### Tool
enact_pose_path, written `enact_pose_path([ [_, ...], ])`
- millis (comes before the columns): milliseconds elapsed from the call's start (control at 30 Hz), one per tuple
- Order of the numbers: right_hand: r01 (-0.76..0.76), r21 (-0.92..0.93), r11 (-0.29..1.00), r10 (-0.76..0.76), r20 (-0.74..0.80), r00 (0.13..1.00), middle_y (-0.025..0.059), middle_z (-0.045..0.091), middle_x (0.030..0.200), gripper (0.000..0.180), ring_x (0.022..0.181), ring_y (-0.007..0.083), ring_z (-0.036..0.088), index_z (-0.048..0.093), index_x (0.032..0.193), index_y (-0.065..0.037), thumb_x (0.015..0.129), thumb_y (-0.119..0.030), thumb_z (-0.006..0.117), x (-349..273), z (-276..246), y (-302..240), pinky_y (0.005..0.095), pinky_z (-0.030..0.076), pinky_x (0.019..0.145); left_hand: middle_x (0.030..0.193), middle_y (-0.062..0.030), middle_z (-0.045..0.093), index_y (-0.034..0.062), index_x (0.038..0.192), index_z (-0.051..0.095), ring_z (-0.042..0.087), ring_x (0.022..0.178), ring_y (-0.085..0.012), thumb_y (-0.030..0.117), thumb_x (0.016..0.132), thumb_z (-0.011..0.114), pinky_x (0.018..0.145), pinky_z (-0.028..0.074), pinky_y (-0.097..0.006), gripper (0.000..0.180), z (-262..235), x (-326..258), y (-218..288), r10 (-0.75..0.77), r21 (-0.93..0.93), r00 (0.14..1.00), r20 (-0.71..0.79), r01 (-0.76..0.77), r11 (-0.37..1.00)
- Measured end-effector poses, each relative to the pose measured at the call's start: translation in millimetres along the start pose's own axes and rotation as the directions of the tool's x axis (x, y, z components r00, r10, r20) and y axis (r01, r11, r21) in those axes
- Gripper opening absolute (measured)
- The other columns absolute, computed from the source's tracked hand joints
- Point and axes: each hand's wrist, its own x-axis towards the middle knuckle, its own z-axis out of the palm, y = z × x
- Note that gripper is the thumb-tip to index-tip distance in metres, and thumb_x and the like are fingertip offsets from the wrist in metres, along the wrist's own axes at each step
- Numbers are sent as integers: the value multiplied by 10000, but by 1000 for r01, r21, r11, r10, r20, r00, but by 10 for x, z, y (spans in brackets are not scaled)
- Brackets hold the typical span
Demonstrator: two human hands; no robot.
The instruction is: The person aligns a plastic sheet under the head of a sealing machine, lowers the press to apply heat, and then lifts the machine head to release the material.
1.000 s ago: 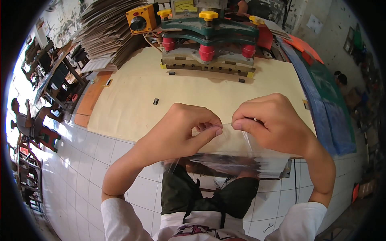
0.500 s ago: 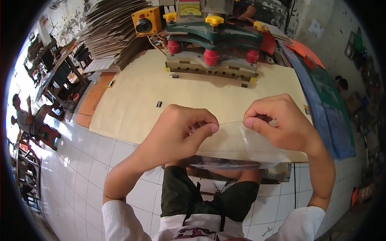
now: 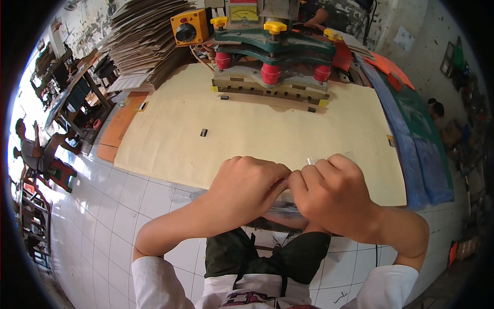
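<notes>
My left hand [image 3: 249, 186] and my right hand [image 3: 332, 191] meet knuckle to knuckle above the near edge of the worktable. Both are closed, pinching a thin clear plastic sheet [image 3: 311, 160]. One bit of the film shows behind my right knuckles, and more of it hangs below my hands over my lap. My fingers hide most of the sheet, including the spot where they grip it. Under my hands lies the cream-coloured table cover [image 3: 164, 134].
At the table's far side stands a green press machine [image 3: 272, 46] with yellow knobs and red cylinders. A yellow control box [image 3: 189, 28] and a cardboard stack [image 3: 144, 46] are left of it. Blue plastic sheeting [image 3: 424, 170] lies at right. A seated person [image 3: 36, 147] is far left.
My hands have come together and nearer to me; the right one has moved left and turned knuckles-up. The plastic stretched between them is now mostly hidden.
</notes>
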Motion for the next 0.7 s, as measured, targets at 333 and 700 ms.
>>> enact_pose_path([
  [333,26,23,999,-28,100,995,39,508,560,269,521,190,540,545,630,-95,833,-220,672,-8,29,34,336,423,541,676,-155,653,-5,863,724,644,610,-345,49,811,684,585,514,-372,85,6,30,-66,15,-45,998,60,-12,999],
  [700,-551,789,273,196,515,834,50,658,659,134,599,114,623,694,841,12,884,-113,716,-269,-39,934,278,470,563,735,-105,648,22,918,647,646,653,-271,38,889,713,584,492,-343,74,-524,-105,-169,99,94,992,-77,-91,991],
])
